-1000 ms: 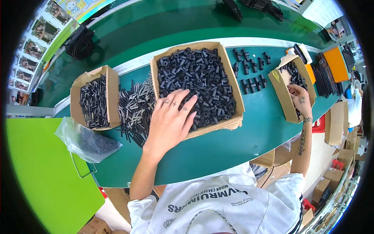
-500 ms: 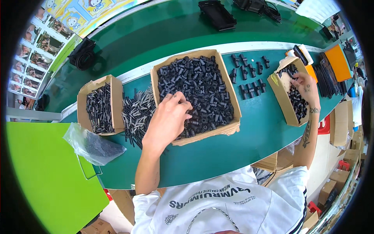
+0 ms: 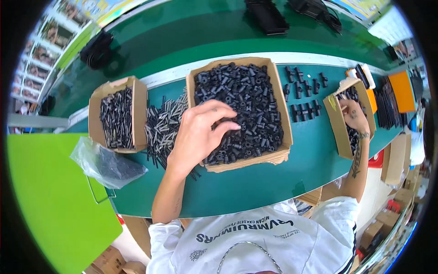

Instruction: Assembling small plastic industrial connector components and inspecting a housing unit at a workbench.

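My left hand (image 3: 198, 132) hovers over the near left part of a cardboard box (image 3: 248, 165) heaped with small black plastic fittings (image 3: 239, 91). Its thumb and index finger curve toward each other with a gap between them, and nothing shows in that gap. Over at the right, my right hand (image 3: 355, 116) dips into a narrower cardboard box (image 3: 338, 130) that holds black parts. The fingers there are curled together; whatever they may grip is hidden. Between the two boxes, several black T-shaped fittings (image 3: 305, 111) lie in rows on the green table.
Left of the middle box is a loose pile of thin black and silver rods (image 3: 163, 125). Beyond it stands a cardboard box of similar rods (image 3: 116, 116), with a clear plastic bag (image 3: 109, 166) in front. Flat black pieces (image 3: 391, 102) and an orange bin (image 3: 403, 91) are far right.
My left hand has lifted off the fittings, its thumb and index finger spreading apart. My right hand has curled more inside the narrow box. The whole view has shifted slightly.
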### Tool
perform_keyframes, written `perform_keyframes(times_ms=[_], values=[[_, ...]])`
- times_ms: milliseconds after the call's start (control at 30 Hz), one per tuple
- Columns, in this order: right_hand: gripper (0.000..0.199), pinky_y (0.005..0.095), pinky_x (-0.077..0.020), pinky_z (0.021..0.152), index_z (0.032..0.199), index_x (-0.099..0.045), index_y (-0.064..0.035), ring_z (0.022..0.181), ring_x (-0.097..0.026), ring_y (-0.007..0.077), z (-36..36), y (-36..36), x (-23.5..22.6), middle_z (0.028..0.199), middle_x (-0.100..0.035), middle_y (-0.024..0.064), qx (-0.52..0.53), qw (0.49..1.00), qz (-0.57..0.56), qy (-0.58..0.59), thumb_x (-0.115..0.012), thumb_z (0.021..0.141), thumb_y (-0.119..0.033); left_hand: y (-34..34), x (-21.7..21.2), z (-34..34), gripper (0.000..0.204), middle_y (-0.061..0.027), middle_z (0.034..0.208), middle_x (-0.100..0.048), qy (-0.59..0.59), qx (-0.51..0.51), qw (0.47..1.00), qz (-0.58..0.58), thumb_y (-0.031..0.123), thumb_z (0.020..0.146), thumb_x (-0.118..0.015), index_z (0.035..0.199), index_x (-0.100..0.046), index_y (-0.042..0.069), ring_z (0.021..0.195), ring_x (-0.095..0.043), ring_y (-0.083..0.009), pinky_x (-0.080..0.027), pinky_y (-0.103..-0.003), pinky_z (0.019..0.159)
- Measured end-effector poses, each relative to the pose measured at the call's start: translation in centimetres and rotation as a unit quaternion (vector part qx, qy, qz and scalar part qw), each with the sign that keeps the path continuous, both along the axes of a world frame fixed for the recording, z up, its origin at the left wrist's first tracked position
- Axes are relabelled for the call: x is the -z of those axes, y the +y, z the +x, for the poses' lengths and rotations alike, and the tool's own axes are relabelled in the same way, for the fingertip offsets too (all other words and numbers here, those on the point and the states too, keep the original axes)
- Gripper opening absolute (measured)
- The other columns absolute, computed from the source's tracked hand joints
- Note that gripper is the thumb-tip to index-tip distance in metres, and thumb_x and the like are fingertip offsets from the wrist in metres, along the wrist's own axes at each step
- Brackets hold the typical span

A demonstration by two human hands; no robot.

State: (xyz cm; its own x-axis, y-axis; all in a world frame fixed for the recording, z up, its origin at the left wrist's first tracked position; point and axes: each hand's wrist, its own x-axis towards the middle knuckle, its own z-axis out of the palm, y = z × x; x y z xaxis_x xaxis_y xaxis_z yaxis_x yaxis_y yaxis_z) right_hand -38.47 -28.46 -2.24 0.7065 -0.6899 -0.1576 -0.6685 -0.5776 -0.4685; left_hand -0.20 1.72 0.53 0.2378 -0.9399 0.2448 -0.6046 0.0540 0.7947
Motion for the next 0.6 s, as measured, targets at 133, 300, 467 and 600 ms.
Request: perform_keyframes(times_ms=[133,300,467,600], values=[[0.029,0.0217,-0.0445,0.064,0.097,-0.065,0.0031,0.071,-0.053,0.0051,-1.1,0.2,0.4,0.076,-0.060,0.0003,0.055,0.981,0.167,-0.084,-0.053,0.076,0.018,-0.4,0.5,0.2,0.023,-0.0142,0.096,-0.071,0.077,0.009,0.997,0.011,-0.007,0.082,-0.066,0.103,-0.070,-0.001,0.070,-0.068,-0.0219,-0.054,-0.031,0.063],[0.019,0.0210,-0.0450,0.064,0.097,-0.065,0.0049,0.069,-0.054,0.0047,-1.3,1.1,0.1,0.078,-0.061,-0.0013,0.125,0.982,0.125,-0.062,-0.060,0.080,0.012,-0.7,1.6,-0.2,0.022,-0.0142,0.090,-0.072,0.261,-0.006,0.963,0.066,0.000,0.091,-0.063,0.113,-0.067,-0.001,0.069,-0.065,-0.0121,-0.054,-0.028,0.064],[0.012,0.0215,-0.0471,0.065,0.096,-0.065,0.0051,0.072,-0.058,0.0061,-2.4,1.4,-0.8,0.081,-0.066,0.0029,0.163,0.973,0.132,-0.092,-0.066,0.084,0.005,-1.0,1.3,-0.1,0.022,-0.0076,0.091,-0.069,0.374,0.037,0.925,0.057,0.008,0.097,-0.061,0.116,-0.067,0.001,0.075,-0.063,-0.0107,-0.049,-0.024,0.065],[0.018,0.0240,-0.0518,0.072,0.099,-0.068,0.0055,0.079,-0.064,0.0107,0.1,4.4,-4.8,0.088,-0.069,0.0078,0.238,0.956,0.033,-0.166,-0.073,0.083,-0.001,-0.9,0.9,-0.7,0.028,-0.0071,0.096,-0.067,0.544,0.043,0.835,0.066,0.015,0.099,-0.059,0.120,-0.064,-0.002,0.081,-0.062,-0.0114,-0.048,-0.023,0.070]])
